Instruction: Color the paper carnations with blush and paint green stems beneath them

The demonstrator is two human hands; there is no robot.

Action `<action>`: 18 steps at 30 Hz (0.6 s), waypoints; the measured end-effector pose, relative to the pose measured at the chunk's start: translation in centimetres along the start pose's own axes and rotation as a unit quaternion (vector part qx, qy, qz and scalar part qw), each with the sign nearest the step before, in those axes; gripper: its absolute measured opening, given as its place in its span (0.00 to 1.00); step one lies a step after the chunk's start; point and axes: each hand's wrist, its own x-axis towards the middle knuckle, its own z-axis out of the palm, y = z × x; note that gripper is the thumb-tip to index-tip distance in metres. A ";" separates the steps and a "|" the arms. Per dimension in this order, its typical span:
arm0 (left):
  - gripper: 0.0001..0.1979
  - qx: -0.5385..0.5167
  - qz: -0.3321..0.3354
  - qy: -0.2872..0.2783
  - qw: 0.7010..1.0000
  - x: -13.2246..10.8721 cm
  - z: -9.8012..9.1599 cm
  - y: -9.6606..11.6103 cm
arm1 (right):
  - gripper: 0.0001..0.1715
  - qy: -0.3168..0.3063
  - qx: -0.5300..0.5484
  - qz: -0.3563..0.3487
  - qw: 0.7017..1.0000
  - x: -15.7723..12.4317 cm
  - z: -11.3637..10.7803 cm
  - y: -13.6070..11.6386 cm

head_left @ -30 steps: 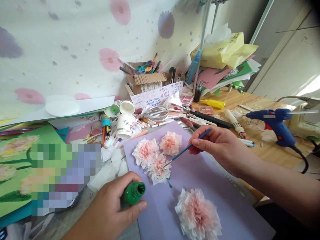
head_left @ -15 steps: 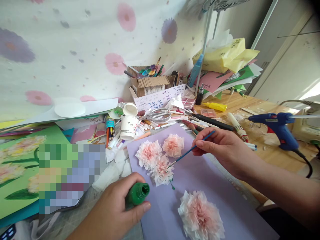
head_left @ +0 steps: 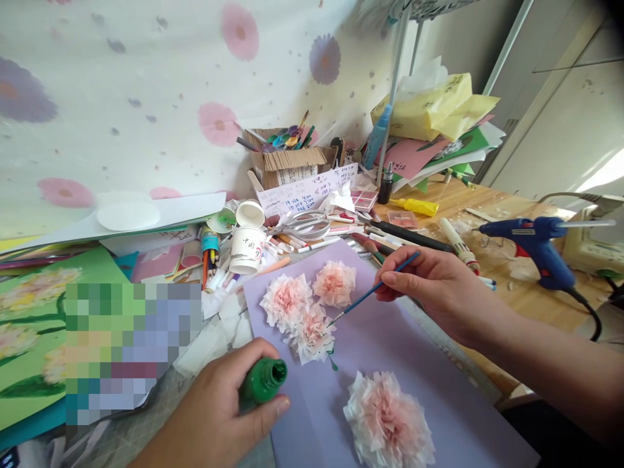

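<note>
My left hand (head_left: pixel 229 403) is wrapped round an uncapped green paint bottle (head_left: pixel 263 382), its mouth tilted toward the right. Between thumb and fingers, my right hand (head_left: pixel 414 279) pinches a thin blue paintbrush (head_left: pixel 373 290). The brush tip is at the right edge of a pink-and-white tissue paper flower (head_left: pixel 314 333). Two more such flowers, one at upper left (head_left: pixel 286 300) and one at upper right (head_left: pixel 334 285), adjoin it on a purple sheet (head_left: pixel 312 416). A larger paper flower (head_left: pixel 390 419) sits nearer me. A small green paint stroke (head_left: pixel 333 361) marks the sheet below the brush.
A blue glue gun (head_left: pixel 531 237) lies at the right on the wooden table. Paper cups (head_left: pixel 245 250), scissors (head_left: pixel 307 226), pens and a cardboard box (head_left: pixel 287 162) crowd the back. At left is a green sheet with flowers (head_left: pixel 29 351); a blurred patch hides part beside it.
The brush tip has shifted slightly from the flower's petals toward its right edge. The whole view has moved a little; both hands keep their holds.
</note>
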 end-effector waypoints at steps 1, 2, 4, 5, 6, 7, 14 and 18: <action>0.07 0.000 0.001 -0.001 1.000 0.0 0.0 0.1 | 0.20 0.003 -0.002 -0.002 1.000 0.0 0.0 -0.1; 0.07 0.000 0.002 -0.001 1.000 0.0 0.0 0.1 | 0.20 0.005 -0.004 -0.003 1.000 0.0 0.0 -0.1; 0.07 -0.004 0.004 0.003 1.000 0.0 0.0 0.2 | 0.20 0.008 -0.010 -0.004 1.000 -0.1 0.0 -0.1; 0.07 -0.007 0.004 0.007 1.000 -0.1 0.0 0.2 | 0.20 0.009 -0.013 -0.002 1.000 -0.1 0.0 -0.1; 0.07 -0.010 0.004 0.009 1.000 -0.1 0.0 0.2 | 0.20 0.010 -0.014 -0.001 1.000 -0.1 0.0 -0.1; 0.06 -0.011 0.004 0.010 1.000 -0.1 0.0 0.2 | 0.20 0.011 -0.015 0.001 1.000 -0.1 0.0 -0.1; 0.07 -0.012 0.003 -0.001 1.000 0.0 0.0 0.1 | 0.21 0.008 -0.003 -0.005 1.000 -0.2 0.0 0.1; 0.07 -0.011 0.008 -0.011 1.000 -0.1 -0.1 0.0 | 0.21 0.009 -0.015 -0.011 1.000 -0.2 0.4 -0.1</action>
